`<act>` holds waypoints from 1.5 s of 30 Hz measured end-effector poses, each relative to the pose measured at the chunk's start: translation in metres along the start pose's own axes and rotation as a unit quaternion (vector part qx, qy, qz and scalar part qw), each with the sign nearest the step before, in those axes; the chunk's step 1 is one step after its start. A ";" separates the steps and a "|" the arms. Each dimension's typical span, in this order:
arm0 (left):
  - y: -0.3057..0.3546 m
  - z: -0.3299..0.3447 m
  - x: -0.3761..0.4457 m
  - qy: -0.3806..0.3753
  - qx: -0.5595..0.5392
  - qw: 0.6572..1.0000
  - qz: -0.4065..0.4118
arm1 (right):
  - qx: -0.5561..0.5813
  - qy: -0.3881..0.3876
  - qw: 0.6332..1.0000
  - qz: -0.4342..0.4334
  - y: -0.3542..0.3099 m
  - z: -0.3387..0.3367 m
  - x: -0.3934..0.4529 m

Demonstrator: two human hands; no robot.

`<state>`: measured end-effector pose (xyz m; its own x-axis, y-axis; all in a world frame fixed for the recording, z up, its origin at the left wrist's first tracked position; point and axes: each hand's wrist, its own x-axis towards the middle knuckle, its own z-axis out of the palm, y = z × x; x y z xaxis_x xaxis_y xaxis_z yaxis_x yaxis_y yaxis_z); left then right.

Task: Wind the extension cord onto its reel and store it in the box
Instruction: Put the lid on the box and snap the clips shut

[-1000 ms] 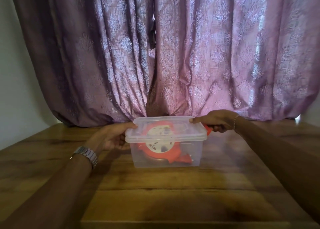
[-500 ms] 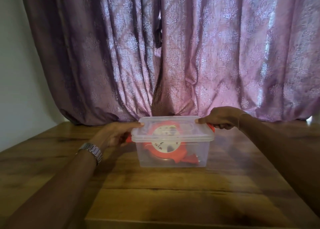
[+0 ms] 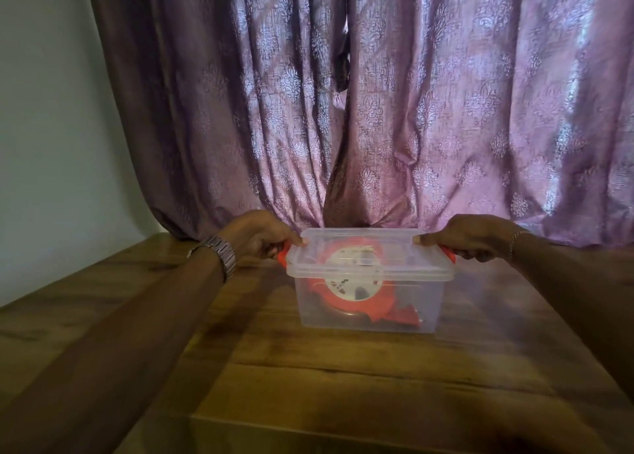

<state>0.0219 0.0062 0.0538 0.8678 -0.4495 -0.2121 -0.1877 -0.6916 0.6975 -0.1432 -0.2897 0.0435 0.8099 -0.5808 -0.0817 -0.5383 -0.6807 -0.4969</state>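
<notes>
A clear plastic box (image 3: 367,319) stands on the wooden table (image 3: 308,378), with its clear lid (image 3: 384,240) on top. Inside it lies the orange cord reel (image 3: 356,288) with a white round face, seen through the wall and the lid. My left hand (image 3: 260,240) grips the orange latch (image 3: 282,256) at the box's left end, thumb on the lid's corner. My right hand (image 3: 470,237) grips the orange latch (image 3: 449,255) at the right end, thumb on the lid. The cord itself is not distinguishable.
A purple patterned curtain (image 3: 377,110) hangs right behind the box and rests on the table's far edge. A pale wall (image 3: 51,127) is at the left. The table's near edge (image 3: 343,422) runs across the bottom of the view.
Both hands have stayed at the box's ends, and the left hand's grip on its orange latch now shows. The box appears further right in view, which itself has moved.
</notes>
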 end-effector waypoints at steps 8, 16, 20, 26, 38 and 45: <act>0.017 0.001 -0.004 -0.013 0.125 0.992 -0.005 | 0.001 0.014 1.000 0.001 -0.001 0.002 -0.002; -0.011 0.008 0.002 0.100 0.069 0.988 0.091 | -0.007 0.108 0.992 -0.067 0.001 0.011 -0.016; -0.038 0.018 0.005 0.109 -0.061 0.987 0.100 | 0.057 0.100 0.990 -0.085 -0.001 0.018 -0.026; -0.078 -0.001 -0.003 0.093 -0.222 0.970 0.024 | 0.091 0.090 0.981 -0.148 -0.039 0.041 -0.036; -0.215 -0.112 -0.084 0.233 -0.271 0.933 -0.043 | 0.081 0.073 0.944 -0.310 -0.226 0.149 0.006; -0.287 -0.167 -0.136 0.374 -0.271 0.884 -0.072 | 0.208 0.045 0.909 -0.359 -0.347 0.224 0.005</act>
<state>0.0348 0.3597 -0.0034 0.9643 0.2610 0.0450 0.0217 -0.2471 0.9687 0.0999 0.0432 0.0219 0.8854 -0.0997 0.4540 0.2715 -0.6817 -0.6794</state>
